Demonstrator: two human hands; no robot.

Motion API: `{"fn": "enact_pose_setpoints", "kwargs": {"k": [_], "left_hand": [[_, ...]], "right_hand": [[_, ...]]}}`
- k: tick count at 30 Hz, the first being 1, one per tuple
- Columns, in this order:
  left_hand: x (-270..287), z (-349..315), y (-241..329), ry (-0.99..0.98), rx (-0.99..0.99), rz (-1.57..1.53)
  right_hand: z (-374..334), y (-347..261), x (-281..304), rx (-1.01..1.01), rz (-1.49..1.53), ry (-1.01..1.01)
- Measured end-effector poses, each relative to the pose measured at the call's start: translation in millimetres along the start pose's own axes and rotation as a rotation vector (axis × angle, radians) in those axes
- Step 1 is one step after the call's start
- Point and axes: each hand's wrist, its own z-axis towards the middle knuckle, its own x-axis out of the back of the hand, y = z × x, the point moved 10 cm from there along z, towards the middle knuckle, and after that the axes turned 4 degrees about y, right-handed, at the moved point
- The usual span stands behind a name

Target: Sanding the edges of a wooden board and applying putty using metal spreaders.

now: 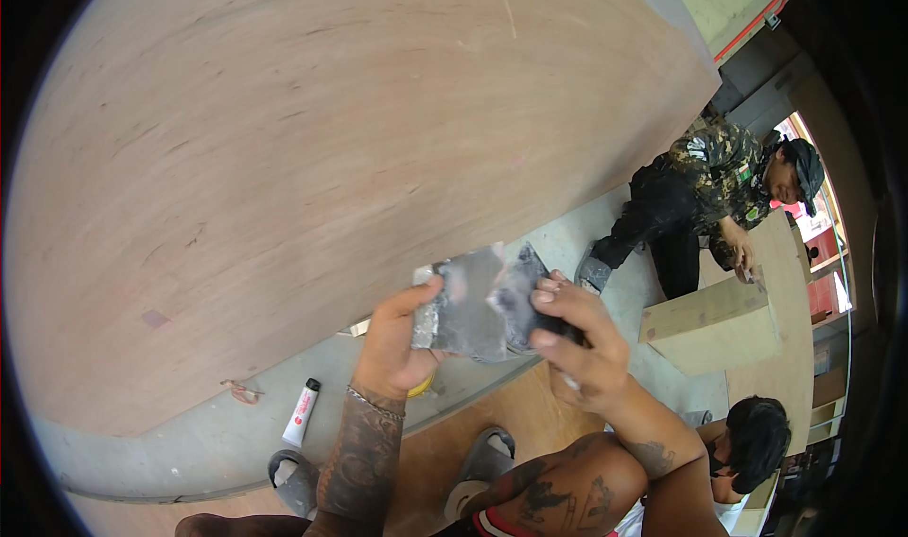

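Observation:
My left hand (395,343) grips a flat grey plate (470,301) by its left edge, thumb on top. The plate is smeared with grey paste and has a crusted, pale left border. Over its right side, my right hand (588,343) is closed on a dark, flat spreader (522,301) with whitish paste on its face. The spreader's near edge meets or overlaps the plate; whether they touch I cannot tell. Partly hidden below my left hand is a yellow round-edged thing (421,386).
A large plywood panel (312,149) fills the far side. On the grey floor lie a white tube with a black cap (302,412) and a reddish scrap (243,392). At right, a person in camouflage (724,173) works at a wooden box (714,324); another person (757,442) sits nearer.

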Motion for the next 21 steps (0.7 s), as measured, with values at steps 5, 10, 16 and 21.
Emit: {"fn": "enact_pose_setpoints", "kwargs": {"k": [5, 10, 16, 21], "left_hand": [[-14, -7, 4, -0.061, -0.051, -0.035], [-21, -22, 41, -0.103, -0.152, -0.058], [-9, -27, 76, -0.037, -0.482, 0.226], [3, -6, 16, 0.182, -0.143, 0.145]], "right_hand": [[-5, 16, -26, -0.093, -0.052, -0.198], [-43, 54, -50, -0.393, -0.025, -0.474], [-61, 72, -46, -0.546, 0.084, -0.522], [-61, 68, -53, -0.563, 0.081, -0.576]]}}
